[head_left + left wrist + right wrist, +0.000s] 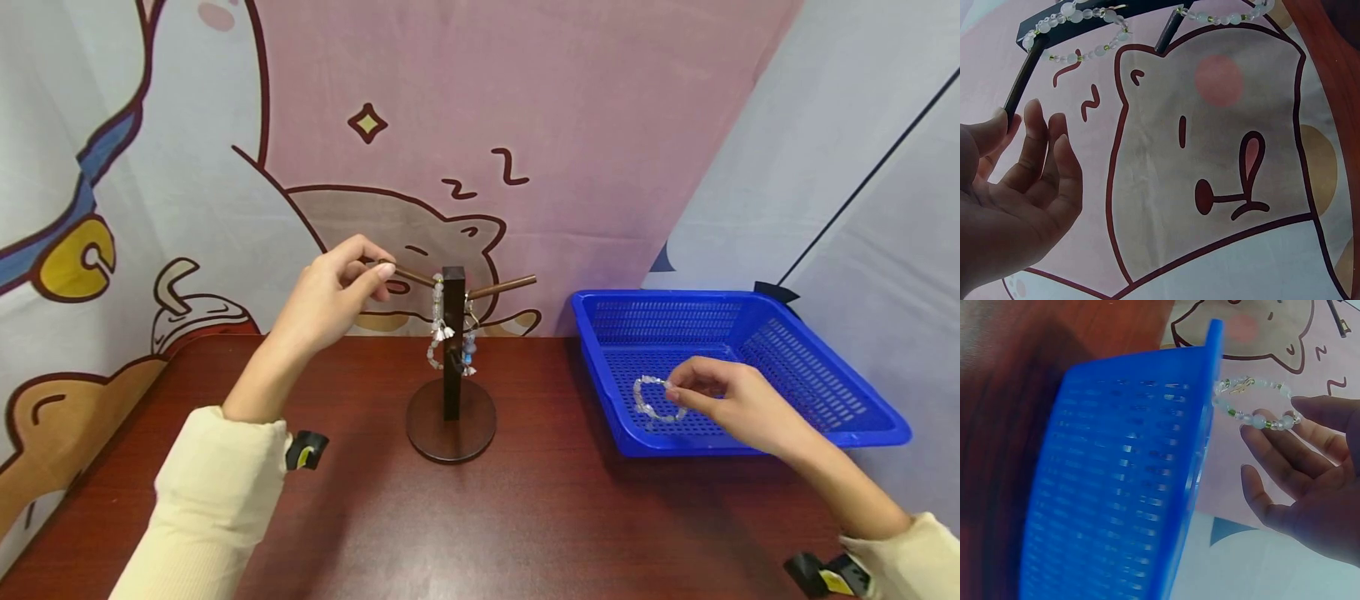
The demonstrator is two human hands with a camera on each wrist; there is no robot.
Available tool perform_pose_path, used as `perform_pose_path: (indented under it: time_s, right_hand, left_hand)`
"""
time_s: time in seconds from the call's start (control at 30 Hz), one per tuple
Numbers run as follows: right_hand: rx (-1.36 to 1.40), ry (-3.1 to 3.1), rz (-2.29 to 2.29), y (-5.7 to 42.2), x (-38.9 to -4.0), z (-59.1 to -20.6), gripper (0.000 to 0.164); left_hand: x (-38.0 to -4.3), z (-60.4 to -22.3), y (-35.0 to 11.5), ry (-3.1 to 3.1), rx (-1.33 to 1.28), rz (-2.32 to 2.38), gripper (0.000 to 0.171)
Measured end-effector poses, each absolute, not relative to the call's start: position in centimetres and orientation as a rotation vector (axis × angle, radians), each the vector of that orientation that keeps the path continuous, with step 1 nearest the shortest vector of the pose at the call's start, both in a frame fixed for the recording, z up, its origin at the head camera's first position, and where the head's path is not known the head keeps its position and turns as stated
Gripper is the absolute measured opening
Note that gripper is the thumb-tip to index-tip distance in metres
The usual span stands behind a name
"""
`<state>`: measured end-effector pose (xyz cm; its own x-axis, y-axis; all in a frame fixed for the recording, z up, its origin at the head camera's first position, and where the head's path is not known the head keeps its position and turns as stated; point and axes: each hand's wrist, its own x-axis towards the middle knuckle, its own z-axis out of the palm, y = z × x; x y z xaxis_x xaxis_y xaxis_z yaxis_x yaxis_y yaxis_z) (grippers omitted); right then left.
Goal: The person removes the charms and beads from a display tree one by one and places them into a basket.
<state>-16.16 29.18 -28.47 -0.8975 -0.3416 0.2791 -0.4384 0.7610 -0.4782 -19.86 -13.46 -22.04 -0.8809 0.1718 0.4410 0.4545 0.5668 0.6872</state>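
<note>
A dark wooden bracelet stand (452, 392) with a round base stands on the table, beaded bracelets (437, 310) hanging from its side pegs. At the left, my left hand (337, 287) pinches the outer end of a peg (1025, 78) between thumb and forefinger, its other fingers loosely bent. In the left wrist view, a pale bracelet (1080, 57) hangs around that peg near the post. My right hand (731, 402) is over the front of the blue basket (675, 295), pinching a clear and pale beaded bracelet (1259, 421) with green accents, which hangs as a loop.
The blue perforated basket sits at the right of the reddish-brown table (540, 525). Behind the table hangs a cloth backdrop (600, 125) with cartoon animals. The other peg (510, 287) of the stand points right, toward the basket.
</note>
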Motion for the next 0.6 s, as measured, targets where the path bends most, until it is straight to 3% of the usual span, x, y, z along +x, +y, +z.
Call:
perform_pose_path:
  time_s: [0.6]
  right_hand:
    - [0.597, -2.832, 0.880, 29.7, -16.0, -31.9, 0.005]
  left_hand:
    - [-19.8, -22.0, -13.4, -2.485, -0.505, -1.220, 0.015]
